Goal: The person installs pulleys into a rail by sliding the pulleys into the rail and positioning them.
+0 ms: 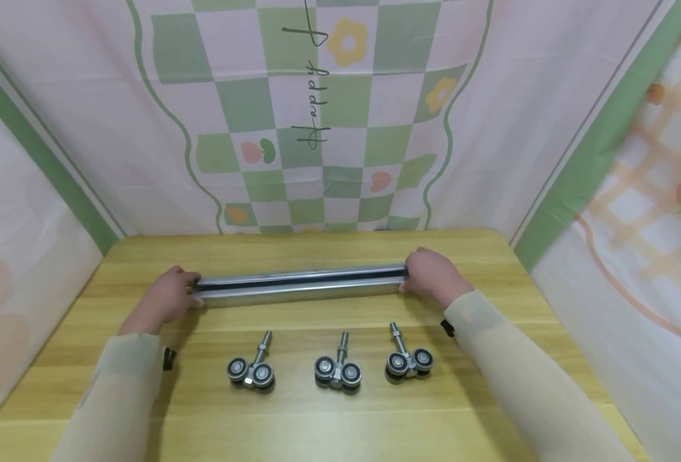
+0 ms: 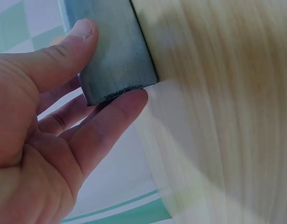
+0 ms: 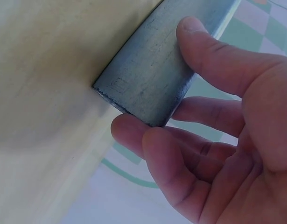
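A metal channel track [image 1: 300, 285] with a dark slot along its top lies crosswise toward the far side of the table. My left hand [image 1: 169, 296] grips its left end; in the left wrist view the thumb presses the side of the track [image 2: 113, 51] and a fingertip touches the end edge. At the other end, my right hand [image 1: 432, 276] holds the track, its thumb on the side face [image 3: 143, 70] and fingers curled around the end. Nearer me sit three roller trolleys with threaded bolts: a left one [image 1: 250, 372], a middle one [image 1: 337, 372] and a right one [image 1: 408, 362].
The wooden table [image 1: 317, 430] has light yellow grain and rounded far corners. A patterned curtain [image 1: 294, 179] with green checks hangs behind it, and more printed fabric [image 1: 635, 256] hangs along the right side.
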`<state>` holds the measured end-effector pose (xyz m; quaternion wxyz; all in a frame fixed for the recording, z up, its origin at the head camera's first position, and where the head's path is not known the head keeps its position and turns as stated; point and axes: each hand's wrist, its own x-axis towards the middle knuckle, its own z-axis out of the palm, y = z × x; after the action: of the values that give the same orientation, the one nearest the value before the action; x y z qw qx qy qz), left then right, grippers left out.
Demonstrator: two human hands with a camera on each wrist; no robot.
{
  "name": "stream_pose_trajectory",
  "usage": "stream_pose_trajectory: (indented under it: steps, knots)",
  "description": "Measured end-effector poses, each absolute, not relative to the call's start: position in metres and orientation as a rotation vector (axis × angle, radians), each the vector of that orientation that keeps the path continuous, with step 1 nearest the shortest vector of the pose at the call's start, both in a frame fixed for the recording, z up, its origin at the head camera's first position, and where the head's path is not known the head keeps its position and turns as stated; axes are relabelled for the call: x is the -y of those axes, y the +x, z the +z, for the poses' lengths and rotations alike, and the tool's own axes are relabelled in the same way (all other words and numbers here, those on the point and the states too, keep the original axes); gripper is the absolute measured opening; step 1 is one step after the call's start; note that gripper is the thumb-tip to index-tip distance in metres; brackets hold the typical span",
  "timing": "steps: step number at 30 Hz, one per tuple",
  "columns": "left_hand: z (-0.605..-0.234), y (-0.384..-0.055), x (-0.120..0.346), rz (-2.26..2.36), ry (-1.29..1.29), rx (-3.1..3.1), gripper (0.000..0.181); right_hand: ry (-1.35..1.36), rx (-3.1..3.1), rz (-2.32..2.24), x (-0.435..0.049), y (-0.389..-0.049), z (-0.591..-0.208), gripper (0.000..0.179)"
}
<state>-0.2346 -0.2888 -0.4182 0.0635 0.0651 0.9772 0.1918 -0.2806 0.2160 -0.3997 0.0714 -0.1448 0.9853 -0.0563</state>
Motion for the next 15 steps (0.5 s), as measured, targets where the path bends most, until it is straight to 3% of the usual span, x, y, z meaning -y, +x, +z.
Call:
stream_pose_trajectory:
  steps: [15]
  knots:
    - [-0.4153,-0.229,0.2891,0.58,0.165,-2.91,0.065,-0.462,-2.968,-0.156,-0.2209,-0.2722,-0.4038,0.029]
